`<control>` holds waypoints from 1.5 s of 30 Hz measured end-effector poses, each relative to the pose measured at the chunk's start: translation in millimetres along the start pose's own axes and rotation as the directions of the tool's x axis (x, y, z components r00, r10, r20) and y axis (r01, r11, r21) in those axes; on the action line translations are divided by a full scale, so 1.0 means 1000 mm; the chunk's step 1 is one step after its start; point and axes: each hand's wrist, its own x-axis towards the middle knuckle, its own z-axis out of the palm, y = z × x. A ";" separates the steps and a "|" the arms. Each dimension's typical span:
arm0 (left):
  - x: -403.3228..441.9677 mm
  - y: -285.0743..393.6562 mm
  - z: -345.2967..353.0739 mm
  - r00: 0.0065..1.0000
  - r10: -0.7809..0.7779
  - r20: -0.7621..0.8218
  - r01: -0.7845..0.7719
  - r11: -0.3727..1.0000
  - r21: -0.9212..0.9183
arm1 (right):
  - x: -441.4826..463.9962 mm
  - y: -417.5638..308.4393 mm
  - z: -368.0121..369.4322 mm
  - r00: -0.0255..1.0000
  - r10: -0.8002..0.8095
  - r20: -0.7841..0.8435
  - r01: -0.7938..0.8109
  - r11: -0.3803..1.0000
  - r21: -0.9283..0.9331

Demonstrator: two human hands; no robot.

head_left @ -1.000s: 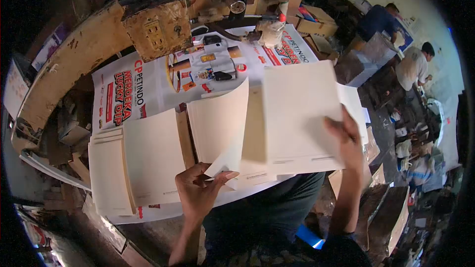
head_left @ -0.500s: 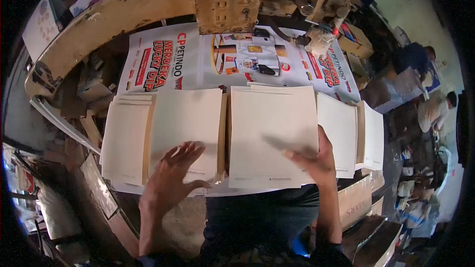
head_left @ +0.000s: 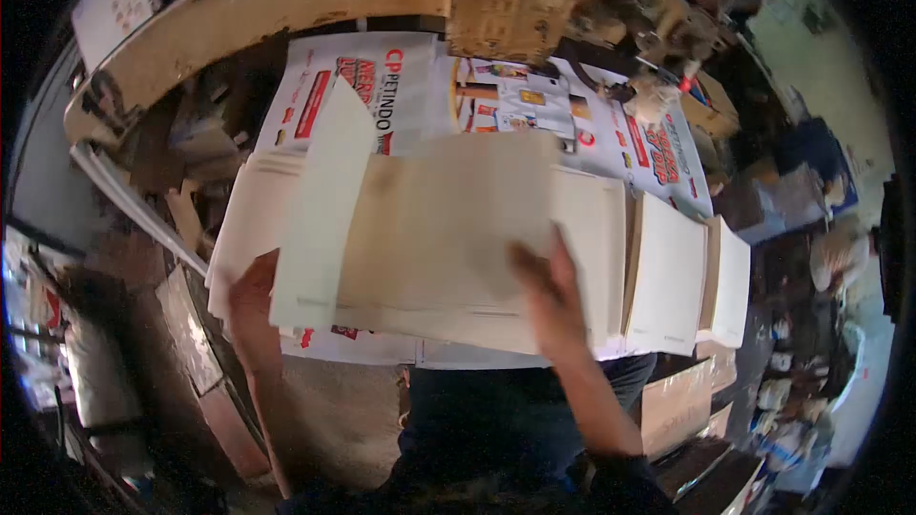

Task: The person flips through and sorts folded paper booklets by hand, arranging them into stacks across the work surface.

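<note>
A raised bundle of white paper sheets (head_left: 439,229) stretches between my hands, blurred by motion. At its left side one sheet (head_left: 324,210) stands bent upward, apart from the rest. My left hand (head_left: 253,291) grips the bundle's left edge, its fingers mostly hidden behind the paper. Blurred too, my right hand (head_left: 551,291) closes on the right part of the bundle, thumb over the top face. Beneath and to the left lies a paper stack (head_left: 250,200). On the right are another stack (head_left: 596,229) and a further stack (head_left: 668,272) with small print along its lower edge.
A printed poster (head_left: 410,86) covers the work surface under the stacks. Behind it stands a worn wooden box (head_left: 506,10) beside a curved wooden edge (head_left: 258,10). Cardboard boxes (head_left: 677,401) sit at the lower right. A person (head_left: 840,257) is at the far right.
Both hands have moved left and now hold sheets raised above the left stacks; before, they hovered open over the piles. One sheet has bent up. The view has shifted.
</note>
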 end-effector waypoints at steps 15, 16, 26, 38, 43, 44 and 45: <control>0.058 0.028 -0.094 0.995 0.047 -0.090 0.053 0.515 0.856 | -0.010 -0.003 0.055 0.918 -0.174 0.356 0.103 0.973 0.208; 0.060 0.021 -0.097 0.992 0.086 -0.094 0.048 0.427 0.903 | -0.012 -0.006 0.038 0.878 -0.263 0.400 0.230 0.965 0.128; 0.053 0.020 -0.020 0.920 0.386 0.066 -0.159 0.216 0.963 | -0.079 -0.011 -0.118 0.954 -0.291 0.073 0.300 0.934 -0.194; -0.076 -0.084 0.367 0.402 0.054 0.914 -0.686 0.679 0.262 | -0.083 0.000 -0.413 0.403 -0.562 -0.723 -0.308 0.660 -0.685; -0.111 -0.107 0.436 0.349 -0.062 0.935 -0.849 0.402 0.343 | -0.092 0.026 -0.452 0.633 -0.493 -0.597 -0.164 0.668 -0.726; -0.108 -0.111 0.437 0.357 -0.068 0.932 -0.845 0.402 0.353 | -0.096 0.028 -0.453 0.614 -0.553 -0.563 -0.162 0.610 -0.775; -0.100 -0.115 0.437 0.367 -0.081 0.927 -0.801 0.480 0.359 | -0.097 0.030 -0.455 0.621 -0.547 -0.561 -0.159 0.613 -0.774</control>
